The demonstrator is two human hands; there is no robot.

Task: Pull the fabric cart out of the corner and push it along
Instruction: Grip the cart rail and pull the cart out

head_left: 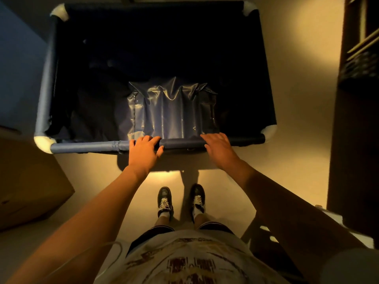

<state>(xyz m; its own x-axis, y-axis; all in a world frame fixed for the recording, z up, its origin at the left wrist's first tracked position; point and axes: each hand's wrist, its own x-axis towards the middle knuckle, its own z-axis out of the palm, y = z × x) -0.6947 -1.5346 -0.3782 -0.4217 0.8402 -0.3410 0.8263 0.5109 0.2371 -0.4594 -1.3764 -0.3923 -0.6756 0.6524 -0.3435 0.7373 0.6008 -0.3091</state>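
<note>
The cart [155, 78] stands on the floor [297, 99] straight in front of the person, its near rail [92, 147] closest to the feet. The left hand [144, 151] lies on this rail with the fingers curled over it and the thumb beside. The right hand [218, 146] rests on the same rail, a little to the right, fingers bent over the top. Left of the cart is a box [30, 187]; right of it, a dark shelf [359, 78]. Inside the cart, shiny fabric [170, 111] hangs below the rail.
</note>
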